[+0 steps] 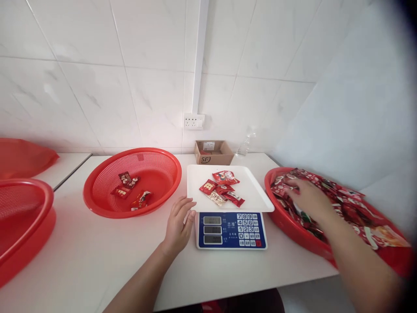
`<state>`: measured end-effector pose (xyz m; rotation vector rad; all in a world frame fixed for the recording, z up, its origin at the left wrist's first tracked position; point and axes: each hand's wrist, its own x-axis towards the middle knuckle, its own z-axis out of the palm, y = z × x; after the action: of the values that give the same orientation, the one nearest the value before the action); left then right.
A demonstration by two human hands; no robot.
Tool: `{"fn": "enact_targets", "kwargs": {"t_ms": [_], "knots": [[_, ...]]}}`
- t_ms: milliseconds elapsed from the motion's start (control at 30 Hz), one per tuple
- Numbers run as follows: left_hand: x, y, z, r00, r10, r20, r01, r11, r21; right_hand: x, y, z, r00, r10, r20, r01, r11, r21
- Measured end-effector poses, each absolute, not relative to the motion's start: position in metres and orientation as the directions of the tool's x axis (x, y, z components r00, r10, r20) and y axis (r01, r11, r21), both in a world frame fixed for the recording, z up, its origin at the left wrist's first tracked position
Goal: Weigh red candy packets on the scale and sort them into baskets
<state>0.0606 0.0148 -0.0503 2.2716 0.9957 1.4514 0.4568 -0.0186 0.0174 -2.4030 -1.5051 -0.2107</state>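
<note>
My left hand [178,226] is held at the left front corner of a digital weighing scale [233,230], fingers stretched and thumb apart, with nothing in it. On the scale's white tray [250,182] lie several small wrapped snack packets [223,189], red and cream. My right hand [308,198] reaches into a red basin [291,238] heaped with similar packets [352,204]. Its bent fingers touch packets at the left side of the heap; whether they grip one is hidden. The scale's displays are too dim to read surely.
Left of the scale stands a red mesh basket [163,158] with a few packets [125,184] inside. Another red basket [29,243] is at the far left edge, a red bag [26,156] behind it. A cardboard box [213,153] and a clear plastic bottle [246,143] stand near the tiled wall.
</note>
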Motion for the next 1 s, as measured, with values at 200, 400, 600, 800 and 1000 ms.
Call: {"fn": "enact_targets", "kwargs": {"t_ms": [200,400,600,800,1000], "knots": [[0.061,0.013,-0.047,0.250,0.701,0.668,0.379,-0.706,0.599,0.514,-0.032,-0.025,0.563,0.824,0.064,0.825,-0.556,-0.100],[0.061,0.013,-0.049,0.265,0.711,0.651,0.393,-0.696,0.601,0.510,-0.028,-0.036,0.550,0.834,0.055,0.835,-0.545,-0.079],[0.062,0.014,-0.049,0.278,0.710,0.647,0.398,-0.698,0.595,0.517,-0.034,-0.037,0.551,0.831,0.077,0.831,-0.536,-0.149],[0.063,0.014,-0.051,0.284,0.708,0.646,0.397,-0.700,0.593,0.515,-0.033,-0.035,0.561,0.825,0.063,0.821,-0.546,-0.165],[0.066,0.012,-0.051,0.277,0.692,0.666,0.415,-0.712,0.567,0.514,-0.033,-0.035,0.582,0.807,0.096,0.804,-0.554,-0.216]]}}
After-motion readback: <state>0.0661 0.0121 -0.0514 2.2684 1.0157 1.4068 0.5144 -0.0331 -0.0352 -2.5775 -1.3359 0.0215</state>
